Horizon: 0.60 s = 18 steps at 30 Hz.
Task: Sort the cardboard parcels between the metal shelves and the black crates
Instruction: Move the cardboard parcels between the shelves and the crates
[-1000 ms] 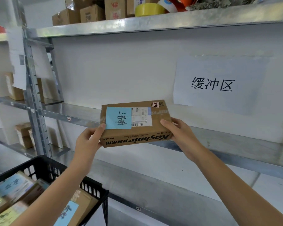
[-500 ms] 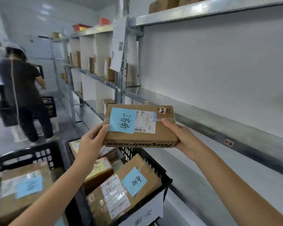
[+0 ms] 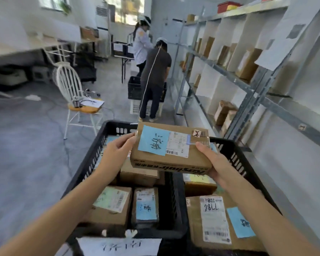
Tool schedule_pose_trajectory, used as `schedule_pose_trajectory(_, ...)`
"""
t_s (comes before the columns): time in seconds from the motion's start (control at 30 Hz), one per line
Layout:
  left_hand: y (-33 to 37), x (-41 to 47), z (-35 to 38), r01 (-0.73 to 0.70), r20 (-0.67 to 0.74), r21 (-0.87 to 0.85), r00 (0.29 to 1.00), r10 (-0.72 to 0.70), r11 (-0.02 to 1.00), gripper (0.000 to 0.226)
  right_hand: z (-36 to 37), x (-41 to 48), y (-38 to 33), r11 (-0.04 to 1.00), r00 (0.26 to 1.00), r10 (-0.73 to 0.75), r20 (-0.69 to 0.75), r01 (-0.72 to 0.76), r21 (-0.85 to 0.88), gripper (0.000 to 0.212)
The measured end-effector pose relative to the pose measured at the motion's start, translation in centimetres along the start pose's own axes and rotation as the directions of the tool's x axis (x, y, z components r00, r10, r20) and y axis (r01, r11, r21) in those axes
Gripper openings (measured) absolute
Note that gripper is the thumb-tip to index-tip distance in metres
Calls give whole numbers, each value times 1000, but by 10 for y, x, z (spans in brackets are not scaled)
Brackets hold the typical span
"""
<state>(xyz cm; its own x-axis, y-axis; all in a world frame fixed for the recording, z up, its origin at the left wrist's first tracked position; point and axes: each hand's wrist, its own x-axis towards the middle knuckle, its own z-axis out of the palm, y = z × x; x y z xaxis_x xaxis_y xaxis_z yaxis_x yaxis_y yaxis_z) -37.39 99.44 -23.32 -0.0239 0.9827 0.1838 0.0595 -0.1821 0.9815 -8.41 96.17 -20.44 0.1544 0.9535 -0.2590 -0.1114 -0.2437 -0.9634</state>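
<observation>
I hold a flat cardboard parcel (image 3: pixel 171 159) with a blue note and a white shipping label, level above two black crates. My left hand (image 3: pixel 116 154) grips its left end and my right hand (image 3: pixel 217 161) grips its right end from below. The left crate (image 3: pixel 85 169) holds several parcels with green and blue labels and carries a white paper sign on its front. The right crate (image 3: pixel 236 159) holds a large parcel (image 3: pixel 220 224) marked with handwritten digits and a blue note. Metal shelves (image 3: pixel 248 85) with several parcels run along the right wall.
Two people stand ahead by the shelves: one in a dark top (image 3: pixel 155 78) bends over another black crate (image 3: pixel 135 87), one in white is behind. A white chair (image 3: pixel 72 93) with papers on its seat stands on the grey floor to the left.
My view has swung left and down, away from the shelf wall. The parcel, held in both hands, has come from in front of the shelf to above the two crates.
</observation>
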Motion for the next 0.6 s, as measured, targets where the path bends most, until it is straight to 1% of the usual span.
schedule_pose_trajectory(0.1,-16,1,-28,37,-130,57,991,-29,998,23,28,10,21,996,995,68,69,-64,-57,66)
schedule_pose_trajectory(0.17,-28,0,-45,69,-180,122,983,-46,990,25,42,12,38,990,988,111,107,-101,-98,72)
schedule_pose_trajectory(0.27,-40,-5,-62,100,-175,193,982,-66,976,33,58,13,63,979,979,175,107,-162,-120,74)
schedule_pose_trajectory(0.33,-45,-8,-68,104,-183,209,981,-66,972,34,69,12,79,970,965,230,123,-219,-102,69)
schedule_pose_trajectory(0.47,-49,-8,-71,151,-186,254,977,-105,955,34,86,10,105,950,929,311,200,-298,-92,61)
schedule_pose_trajectory(0.6,-49,-3,-75,165,-176,322,978,-112,932,37,99,12,128,922,902,388,192,-382,-64,62)
